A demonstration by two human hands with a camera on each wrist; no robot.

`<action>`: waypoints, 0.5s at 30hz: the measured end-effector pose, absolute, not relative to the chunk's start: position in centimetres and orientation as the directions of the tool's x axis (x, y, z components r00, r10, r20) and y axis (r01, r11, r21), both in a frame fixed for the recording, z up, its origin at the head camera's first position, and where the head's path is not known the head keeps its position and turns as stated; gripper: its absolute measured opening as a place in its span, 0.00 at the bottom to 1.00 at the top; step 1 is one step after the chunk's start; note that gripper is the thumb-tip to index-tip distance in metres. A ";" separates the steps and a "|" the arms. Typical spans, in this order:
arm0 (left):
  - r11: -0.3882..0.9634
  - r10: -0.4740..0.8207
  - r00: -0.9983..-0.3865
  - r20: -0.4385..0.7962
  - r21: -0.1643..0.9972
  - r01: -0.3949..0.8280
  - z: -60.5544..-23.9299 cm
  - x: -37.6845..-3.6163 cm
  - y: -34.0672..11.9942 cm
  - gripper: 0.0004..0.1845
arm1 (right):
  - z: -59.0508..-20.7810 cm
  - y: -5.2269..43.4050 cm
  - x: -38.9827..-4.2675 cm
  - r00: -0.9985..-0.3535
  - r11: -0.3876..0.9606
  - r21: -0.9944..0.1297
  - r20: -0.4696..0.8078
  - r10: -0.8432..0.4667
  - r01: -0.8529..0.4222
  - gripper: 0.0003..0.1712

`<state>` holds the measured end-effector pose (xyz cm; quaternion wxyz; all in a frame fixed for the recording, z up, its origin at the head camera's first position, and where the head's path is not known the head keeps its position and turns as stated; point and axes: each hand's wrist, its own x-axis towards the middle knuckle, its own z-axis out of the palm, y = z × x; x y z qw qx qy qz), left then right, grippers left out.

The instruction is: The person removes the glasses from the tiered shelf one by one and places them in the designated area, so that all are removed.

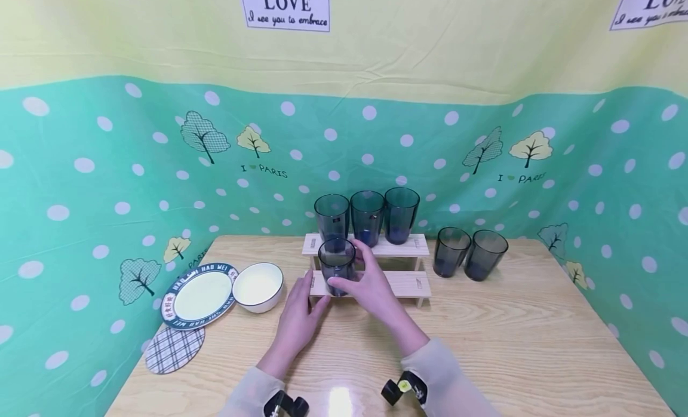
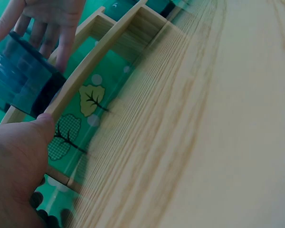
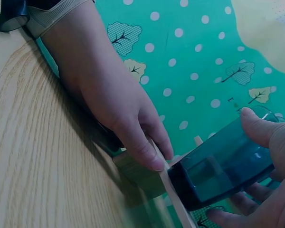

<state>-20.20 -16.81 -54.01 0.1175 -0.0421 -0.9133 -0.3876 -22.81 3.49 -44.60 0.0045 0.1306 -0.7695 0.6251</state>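
A dark tinted glass (image 1: 336, 267) stands upright at the left of the lower step (image 1: 399, 282) of a small wooden two-step rack. My right hand (image 1: 374, 288) holds it from the right, thumb at the front and fingers round behind; the right wrist view shows its base at the board's edge. With thumb and fingers, my left hand (image 1: 297, 321) grips the left end of that same step, seen close up in the right wrist view. On the upper step (image 1: 312, 244) three similar glasses (image 1: 368, 220) stand in a row.
Two more dark glasses (image 1: 450, 253) stand on the table (image 1: 510, 345) right of the rack. At the left are a white bowl (image 1: 258, 285), a blue-rimmed plate (image 1: 201, 294) and a checked coaster (image 1: 174, 349). A patterned green cloth (image 1: 301, 142) hangs behind.
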 end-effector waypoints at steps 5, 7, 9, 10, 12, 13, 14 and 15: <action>0.689 -0.017 -0.972 0.233 0.707 0.158 -53.9 -20.1 -16.8 0.45 | -45.0 3.1 -22.9 -0.968 0.187 -0.961 0.166 -0.188 -0.201 0.58; 0.689 -0.016 -0.970 0.241 0.706 0.164 -53.9 -20.2 -16.8 0.45 | -45.1 3.0 -22.9 -0.969 0.187 -0.962 0.166 -0.183 -0.201 0.58; 0.693 -0.015 -0.966 0.258 0.699 0.176 -54.0 -20.2 -16.8 0.45 | -45.2 3.0 -22.9 -0.969 0.179 -0.963 0.171 -0.179 -0.203 0.57; 0.694 -0.014 -0.964 0.264 0.697 0.180 -54.0 -20.2 -16.8 0.45 | -45.2 3.0 -22.9 -0.969 0.174 -0.963 0.173 -0.178 -0.204 0.57; 0.697 -0.014 -0.963 0.269 0.694 0.183 -54.0 -20.2 -16.8 0.45 | -45.3 2.9 -22.9 -0.969 0.164 -0.965 0.176 -0.176 -0.205 0.56; 0.698 -0.014 -0.963 0.270 0.692 0.184 -54.0 -20.2 -16.8 0.45 | -45.2 2.9 -22.9 -0.969 0.159 -0.966 0.176 -0.175 -0.204 0.55; 0.698 -0.014 -0.964 0.267 0.693 0.182 -54.0 -20.2 -16.8 0.45 | -45.2 2.9 -22.9 -0.969 0.157 -0.966 0.176 -0.174 -0.204 0.55; 0.697 -0.013 -0.964 0.266 0.693 0.182 -54.0 -20.2 -16.8 0.45 | -45.2 2.9 -22.9 -0.969 0.154 -0.967 0.175 -0.174 -0.203 0.55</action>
